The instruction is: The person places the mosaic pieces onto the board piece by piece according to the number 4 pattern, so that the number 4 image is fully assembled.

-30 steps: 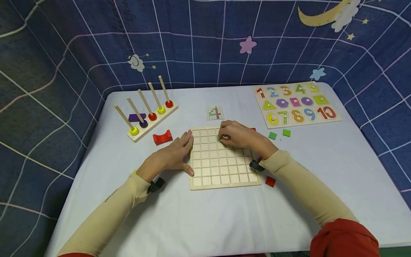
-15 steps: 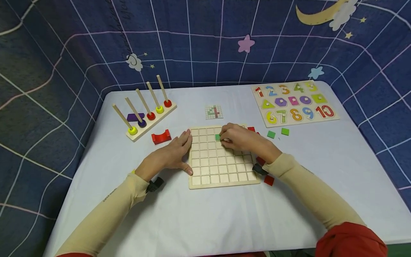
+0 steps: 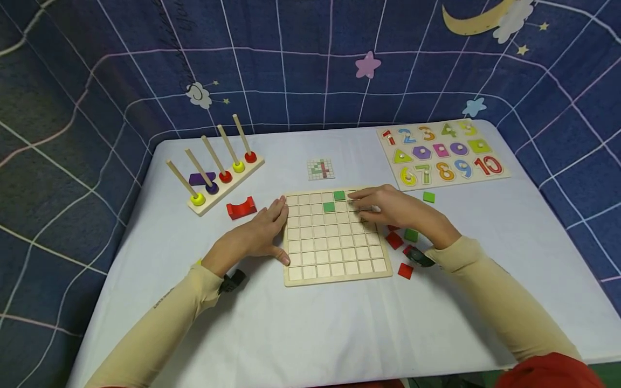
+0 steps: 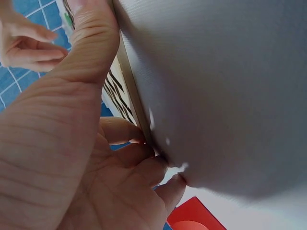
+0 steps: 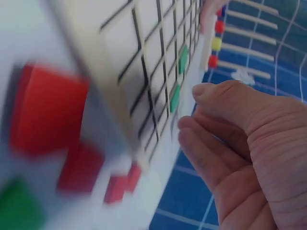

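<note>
A wooden grid board (image 3: 335, 279) lies in front of me. Two green square tiles sit in its cells, one in the top row (image 3: 339, 195) and one a row lower to its left (image 3: 329, 207). My left hand (image 3: 259, 231) rests along the board's left edge, thumb and fingers spread; the left wrist view shows the fingertips against that edge. Over the board's upper right part is my right hand (image 3: 393, 207), fingers loosely bent. In the right wrist view a gap shows between its thumb and fingers (image 5: 206, 158), with nothing held.
Right of the board lie several loose red tiles (image 3: 405, 271) and green tiles (image 3: 411, 235). A small patterned card (image 3: 321, 169) lies behind it. Around stand a peg stacker (image 3: 225, 188), a red curved block (image 3: 241, 208), a purple block (image 3: 201, 178) and a number puzzle (image 3: 443, 153).
My right hand has let go of a green tile on the board and moved right, its fingers loosening. Two green tiles on the board now show. The left hand has stayed put.
</note>
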`<state>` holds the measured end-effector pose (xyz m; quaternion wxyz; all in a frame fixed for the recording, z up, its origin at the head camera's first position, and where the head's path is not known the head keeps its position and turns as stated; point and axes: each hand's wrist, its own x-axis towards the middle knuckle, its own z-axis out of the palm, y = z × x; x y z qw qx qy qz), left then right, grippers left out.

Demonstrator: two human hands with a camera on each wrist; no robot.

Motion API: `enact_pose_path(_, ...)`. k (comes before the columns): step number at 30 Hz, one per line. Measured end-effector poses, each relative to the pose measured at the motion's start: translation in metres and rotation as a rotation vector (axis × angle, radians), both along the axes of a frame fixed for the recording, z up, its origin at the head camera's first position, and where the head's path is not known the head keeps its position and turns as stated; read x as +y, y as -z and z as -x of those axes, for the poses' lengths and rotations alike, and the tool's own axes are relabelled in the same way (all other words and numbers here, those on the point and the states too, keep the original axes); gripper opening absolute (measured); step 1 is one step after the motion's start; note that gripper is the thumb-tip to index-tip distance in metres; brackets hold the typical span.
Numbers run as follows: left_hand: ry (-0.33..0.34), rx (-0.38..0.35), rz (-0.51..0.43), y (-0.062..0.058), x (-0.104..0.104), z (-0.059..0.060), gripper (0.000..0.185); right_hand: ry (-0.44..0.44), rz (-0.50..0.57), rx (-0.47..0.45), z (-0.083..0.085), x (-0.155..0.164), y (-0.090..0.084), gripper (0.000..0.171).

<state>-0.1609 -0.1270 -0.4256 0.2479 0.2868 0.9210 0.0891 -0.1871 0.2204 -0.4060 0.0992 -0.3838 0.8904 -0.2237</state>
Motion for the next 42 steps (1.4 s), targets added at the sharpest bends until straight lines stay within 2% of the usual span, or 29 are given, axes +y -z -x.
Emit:
enact_pose_path(5, 0.002, 0.003, 0.005, 0.003, 0.001, 0.002, 0.138, 0.086, -0.056, -0.012, -0.009, 0.027, -0.009, 0.034)
enact_pose_path(12, 0.008, 0.002, -0.001, 0.003, 0.0, 0.002, 0.137, 0.127, -0.128, 0.001, -0.028, 0.053, -0.015, 0.033)
enact_pose_path(18, 0.009, 0.003, -0.024, 0.002, -0.001, 0.003, 0.136, 0.225, -0.125, -0.04, -0.045, 0.071, -0.011, 0.021)
enact_pose_path(24, 0.005, -0.009, -0.033, 0.002, -0.002, 0.003, 0.136, 0.292, -0.138, -0.113, -0.055, 0.081, 0.001, 0.022)
enact_pose_path(31, 0.011, -0.003, -0.024, 0.002, -0.002, 0.004, 0.136, 0.282, -0.085, -0.086, -0.058, 0.081, 0.011, 0.017)
enact_pose_path(42, 0.003, -0.013, -0.035, 0.003, -0.003, 0.003, 0.136, 0.245, -0.092, -0.064, -0.054, 0.076, 0.003, 0.014)
